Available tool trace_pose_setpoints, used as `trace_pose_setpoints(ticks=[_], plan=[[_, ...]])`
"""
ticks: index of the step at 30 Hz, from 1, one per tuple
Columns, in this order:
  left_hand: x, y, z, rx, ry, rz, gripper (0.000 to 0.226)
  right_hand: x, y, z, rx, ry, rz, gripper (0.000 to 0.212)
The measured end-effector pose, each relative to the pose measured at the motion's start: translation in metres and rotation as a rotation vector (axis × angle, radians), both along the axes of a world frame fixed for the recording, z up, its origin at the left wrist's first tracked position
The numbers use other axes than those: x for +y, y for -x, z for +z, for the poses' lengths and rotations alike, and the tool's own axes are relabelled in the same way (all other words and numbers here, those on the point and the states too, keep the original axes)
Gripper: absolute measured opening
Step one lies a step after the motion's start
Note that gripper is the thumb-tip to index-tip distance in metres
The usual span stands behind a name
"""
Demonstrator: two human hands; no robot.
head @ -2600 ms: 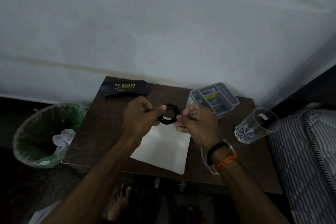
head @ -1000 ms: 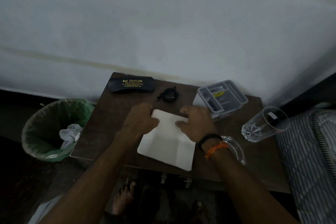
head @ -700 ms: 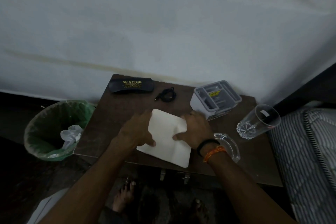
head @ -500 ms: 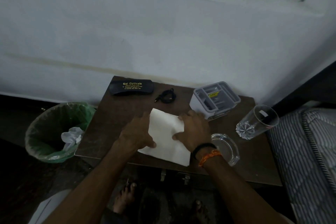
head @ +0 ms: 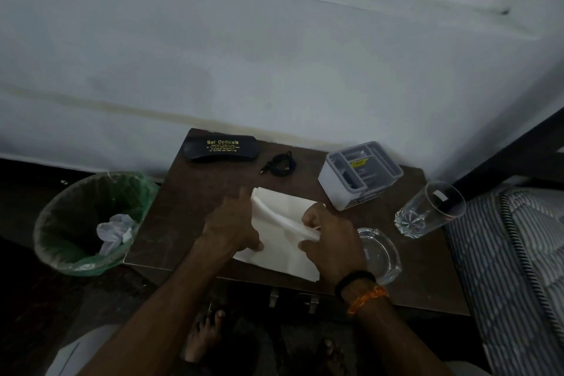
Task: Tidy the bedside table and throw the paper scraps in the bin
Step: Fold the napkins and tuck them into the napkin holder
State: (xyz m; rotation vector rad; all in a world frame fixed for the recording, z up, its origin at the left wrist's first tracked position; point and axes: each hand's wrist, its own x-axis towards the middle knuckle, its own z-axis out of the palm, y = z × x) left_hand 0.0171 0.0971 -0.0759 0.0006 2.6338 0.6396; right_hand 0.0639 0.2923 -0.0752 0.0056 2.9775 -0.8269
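Both hands work a white paper sheet (head: 287,241) lying mid-worktop (head: 189,207); the right hand (head: 331,241) has its grip pinched on a lifted fold, the left hand (head: 232,226) rests on the sheet's left edge, fingers curled at it. The green-lined bin (head: 91,223) stands beside the worktop's left edge; crumpled scraps (head: 114,230) lie inside.

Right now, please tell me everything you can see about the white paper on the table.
The paper is white, thin and creased, apparently folded in layers. It lies near the front of the brown table, partly lifted. The left hand holds its left edge. The right hand pinches a raised fold at its right side. Nothing else touches it.
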Motion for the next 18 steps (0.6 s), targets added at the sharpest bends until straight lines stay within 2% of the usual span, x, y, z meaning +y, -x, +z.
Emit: trace_pose_setpoints(ticks=[3,6,9,12,15,18], plan=[[0.000,0.000,0.000,0.006,0.009,-0.010,0.104,0.004,0.000,-0.003,-0.050,-0.041,0.022,0.051],[-0.001,0.001,0.000,0.006,0.024,-0.028,0.106,0.005,0.010,-0.008,-0.022,-0.143,0.101,0.046],[0.000,0.000,-0.002,0.011,0.008,-0.017,0.103,0.005,0.026,-0.009,-0.121,-0.230,0.196,0.040],[0.001,0.002,-0.004,0.000,-0.076,0.047,0.092,0.005,0.035,-0.007,-0.142,-0.254,0.228,0.048],[0.001,0.006,-0.006,-0.028,-0.169,0.126,0.086,0.005,0.037,-0.010,-0.109,-0.255,0.208,0.054],[0.002,0.010,-0.006,0.019,-0.227,0.206,0.079,0.001,0.034,-0.012,0.012,-0.298,0.209,0.048]])
